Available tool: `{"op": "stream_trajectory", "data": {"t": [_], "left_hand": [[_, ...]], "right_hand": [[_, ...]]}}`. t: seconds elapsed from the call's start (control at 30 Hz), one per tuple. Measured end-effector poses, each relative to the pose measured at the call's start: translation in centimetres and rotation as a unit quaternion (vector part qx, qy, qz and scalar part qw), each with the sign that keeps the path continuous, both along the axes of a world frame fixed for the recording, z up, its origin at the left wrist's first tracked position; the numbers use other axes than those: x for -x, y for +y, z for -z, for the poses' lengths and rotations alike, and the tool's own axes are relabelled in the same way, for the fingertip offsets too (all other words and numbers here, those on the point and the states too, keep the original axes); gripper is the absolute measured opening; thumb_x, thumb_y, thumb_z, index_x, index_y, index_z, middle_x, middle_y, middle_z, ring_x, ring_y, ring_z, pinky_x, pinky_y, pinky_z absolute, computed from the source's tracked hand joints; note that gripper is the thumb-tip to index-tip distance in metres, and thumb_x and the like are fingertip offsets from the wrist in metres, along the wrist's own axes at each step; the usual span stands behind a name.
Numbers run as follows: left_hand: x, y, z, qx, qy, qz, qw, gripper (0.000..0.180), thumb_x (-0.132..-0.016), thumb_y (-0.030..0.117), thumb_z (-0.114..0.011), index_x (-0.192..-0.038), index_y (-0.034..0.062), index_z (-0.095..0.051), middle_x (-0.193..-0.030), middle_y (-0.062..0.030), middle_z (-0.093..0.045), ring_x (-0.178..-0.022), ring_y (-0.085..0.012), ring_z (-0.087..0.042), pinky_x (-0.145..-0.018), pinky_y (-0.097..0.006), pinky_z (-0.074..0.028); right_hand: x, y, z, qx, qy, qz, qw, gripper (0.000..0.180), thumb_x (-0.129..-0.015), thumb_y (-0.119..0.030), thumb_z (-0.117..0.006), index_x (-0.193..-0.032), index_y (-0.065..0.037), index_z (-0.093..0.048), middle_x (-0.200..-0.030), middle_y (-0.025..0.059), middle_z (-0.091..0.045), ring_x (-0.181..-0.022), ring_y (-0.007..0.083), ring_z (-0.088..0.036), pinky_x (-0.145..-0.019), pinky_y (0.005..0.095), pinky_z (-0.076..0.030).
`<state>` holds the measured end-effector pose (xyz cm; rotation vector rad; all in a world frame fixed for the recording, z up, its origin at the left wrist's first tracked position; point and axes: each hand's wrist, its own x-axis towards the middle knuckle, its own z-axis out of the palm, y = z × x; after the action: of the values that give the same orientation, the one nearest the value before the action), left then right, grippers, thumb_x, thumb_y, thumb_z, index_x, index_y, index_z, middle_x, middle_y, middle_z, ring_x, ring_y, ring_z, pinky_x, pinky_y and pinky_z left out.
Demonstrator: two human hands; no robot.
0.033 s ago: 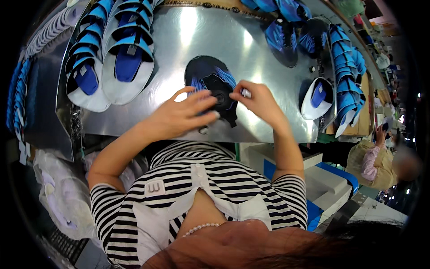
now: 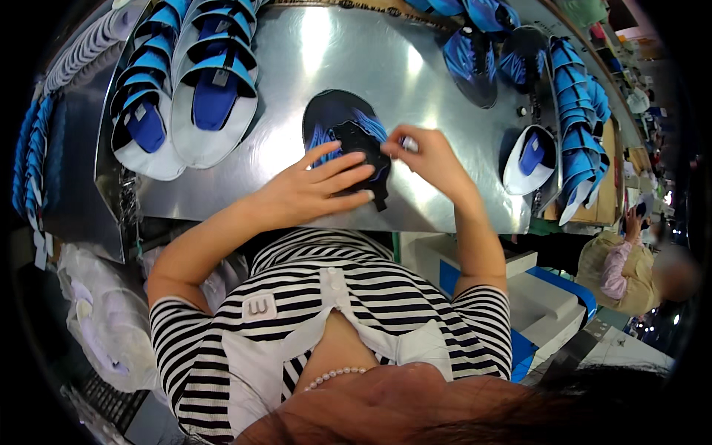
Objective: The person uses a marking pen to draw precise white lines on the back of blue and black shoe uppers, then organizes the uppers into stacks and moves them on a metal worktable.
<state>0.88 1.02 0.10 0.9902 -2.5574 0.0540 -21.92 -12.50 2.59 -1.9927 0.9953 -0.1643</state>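
A black and blue shoe upper (image 2: 325,111) lies on the metal tabletop in front of me, its rounded part away from me and a narrow dark tab toward me. My left hand (image 2: 315,185) rests over its near left part, fingers spread and covering some of it. At the upper's right edge, my right hand (image 2: 426,159) is closed with thumb and forefinger pinched together. Something small and whitish shows at those curled fingers. What exactly they grip is too small to tell.
Stacked white and blue shoe pieces (image 2: 215,137) stand at the left of the metal tabletop (image 2: 289,67). On the right lie a single white piece (image 2: 515,172), more blue stacks (image 2: 578,126) and finished-looking dark blue uppers (image 2: 471,70). Another person (image 2: 615,271) is farther right.
My left hand's fingers have come down and spread over the shoe upper, covering a round dark spot seen earlier. My right hand remains pinched by the right edge, slightly higher.
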Motion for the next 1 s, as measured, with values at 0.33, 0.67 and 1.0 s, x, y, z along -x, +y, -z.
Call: {"op": "stream_trajectory", "data": {"t": [0.33, 0.67, 1.0], "left_hand": [[-1.1, -1.0, 4.3, 0.118, -0.029, 0.091, 0.988, 0.041, -0.079, 0.009, -0.066, -0.113, 0.0288, -0.053, -0.143, -0.0014, -0.043, -0.136, -0.023, -0.04, -0.115, -0.049, -0.036], [-1.2, -3.7, 4.6, 0.15, -0.084, 0.182, 0.968, 0.024, -0.085, 0.022, -0.069, -0.106, 0.0249, -0.06, -0.146, 0.0038, -0.043, -0.139, -0.0183, -0.037, -0.115, -0.045, -0.036], [-1.7, -6.4, 4.6, 0.165, -0.001, 0.253, 0.953, 0.019, -0.077, 0.018, -0.073, -0.091, 0.019, -0.061, -0.137, -0.0065, -0.052, -0.129, -0.0259, -0.047, -0.109, -0.044, -0.043]], "right_hand": [[-4.3, 0.2, 5.9, 0.216, -0.173, -0.012, 0.961, 0.013, -0.087, -0.016, -0.067, -0.097, -0.008, -0.07, -0.093, 0.0089, -0.07, -0.084, 0.0295, -0.067, -0.072, 0.0351, -0.052], [-4.2, 0.0, 6.4, 0.218, -0.192, -0.005, 0.957, 0.014, -0.088, -0.015, -0.067, -0.097, -0.005, -0.069, -0.091, 0.0102, -0.07, -0.082, 0.0289, -0.067, -0.071, 0.0344, -0.052], [-4.2, -0.3, 6.3, 0.186, -0.185, -0.014, 0.965, 0.014, -0.089, -0.013, -0.067, -0.098, -0.002, -0.068, -0.091, 0.0115, -0.07, -0.082, 0.0263, -0.068, -0.072, 0.0326, -0.052]]}}
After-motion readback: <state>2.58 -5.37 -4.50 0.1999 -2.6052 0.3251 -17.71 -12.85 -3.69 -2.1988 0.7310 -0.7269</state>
